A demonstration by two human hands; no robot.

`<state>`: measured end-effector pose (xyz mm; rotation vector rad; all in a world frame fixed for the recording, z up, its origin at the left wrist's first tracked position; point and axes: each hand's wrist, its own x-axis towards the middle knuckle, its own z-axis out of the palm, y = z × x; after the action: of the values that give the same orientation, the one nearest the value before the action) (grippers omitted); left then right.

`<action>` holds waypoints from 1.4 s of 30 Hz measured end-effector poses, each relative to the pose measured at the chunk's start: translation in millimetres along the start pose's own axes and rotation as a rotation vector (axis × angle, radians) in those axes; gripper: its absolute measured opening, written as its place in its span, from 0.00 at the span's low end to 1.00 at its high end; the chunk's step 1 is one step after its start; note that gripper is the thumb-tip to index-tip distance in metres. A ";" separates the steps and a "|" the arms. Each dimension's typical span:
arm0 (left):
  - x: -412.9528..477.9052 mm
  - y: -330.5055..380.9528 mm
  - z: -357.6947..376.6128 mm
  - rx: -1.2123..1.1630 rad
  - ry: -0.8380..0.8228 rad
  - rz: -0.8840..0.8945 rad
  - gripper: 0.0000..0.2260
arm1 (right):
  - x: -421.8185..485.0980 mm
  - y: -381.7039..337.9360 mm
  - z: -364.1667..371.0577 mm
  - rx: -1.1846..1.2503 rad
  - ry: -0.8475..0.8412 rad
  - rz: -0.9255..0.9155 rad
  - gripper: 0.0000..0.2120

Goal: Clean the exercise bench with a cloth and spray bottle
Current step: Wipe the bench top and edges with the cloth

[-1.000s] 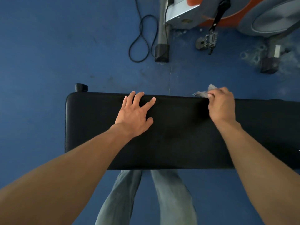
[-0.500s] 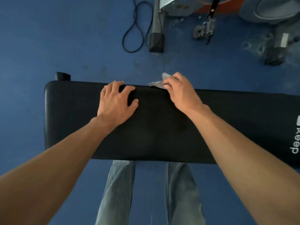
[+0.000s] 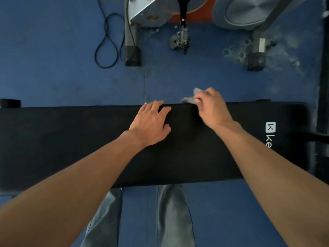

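A long black padded exercise bench (image 3: 71,143) runs across the view, with a white logo near its right end. My left hand (image 3: 151,122) lies flat on the pad near its far edge, fingers spread and straight. Just to the right, my right hand (image 3: 211,107) grips a small grey cloth (image 3: 191,97) against the bench's far edge; most of the cloth is hidden under the fingers. No spray bottle is in view.
Beyond the bench on the blue floor stands an exercise bike with a pedal (image 3: 179,40), a front foot (image 3: 132,56), a rear foot (image 3: 256,59) and a looped black cable (image 3: 106,41). My jeans-clad legs (image 3: 138,216) stand at the near side.
The view has shifted along the bench toward its logo end. Both hands have stayed at the far edge, the right one still wiping with the cloth beside the resting left hand.
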<state>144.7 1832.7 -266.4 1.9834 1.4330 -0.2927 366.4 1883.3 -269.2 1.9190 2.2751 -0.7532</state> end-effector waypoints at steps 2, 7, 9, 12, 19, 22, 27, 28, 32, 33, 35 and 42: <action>2.1 3.7 -2.2 0.007 -0.009 -0.005 0.30 | 1.8 -11.7 5.6 0.060 -0.029 -0.078 0.10; 6.5 4.1 -8.0 0.040 -0.065 0.027 0.32 | -3.2 31.6 -4.1 0.152 -0.015 -0.135 0.09; 13.4 10.5 -9.5 0.040 -0.083 0.064 0.32 | -7.9 72.8 -12.1 0.111 0.066 -0.067 0.08; 28.4 27.2 -5.3 0.048 -0.089 0.119 0.31 | -23.9 134.2 -30.1 0.012 0.151 0.216 0.09; 55.6 75.9 8.3 0.037 -0.084 0.156 0.27 | -25.7 124.8 -24.1 0.006 0.184 0.037 0.08; 57.6 80.8 10.2 0.099 -0.142 0.120 0.28 | -18.1 94.4 -14.7 0.064 0.105 -0.155 0.08; 62.5 86.5 6.9 0.144 -0.219 0.095 0.31 | -14.8 135.1 -32.1 0.005 0.037 -0.213 0.08; 62.6 86.5 6.7 0.149 -0.226 0.094 0.31 | -17.7 153.7 -40.1 -0.027 0.062 -0.143 0.07; 64.1 85.0 5.4 0.162 -0.255 0.109 0.32 | -45.6 242.8 -75.5 -0.242 0.169 0.423 0.17; 64.2 85.3 5.1 0.176 -0.262 0.112 0.33 | -50.2 259.8 -81.9 -0.223 0.190 0.554 0.16; 64.0 86.8 3.9 0.206 -0.276 0.112 0.34 | -47.4 271.0 -81.0 -0.194 0.217 0.637 0.14; 65.8 92.2 -0.9 0.237 -0.326 0.092 0.37 | -22.3 198.4 -34.1 -0.128 0.117 -0.067 0.11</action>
<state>252.7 1866.8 -265.7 2.0640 1.1384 -0.7377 566.8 1896.7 -294.5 1.8852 2.4016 -0.5002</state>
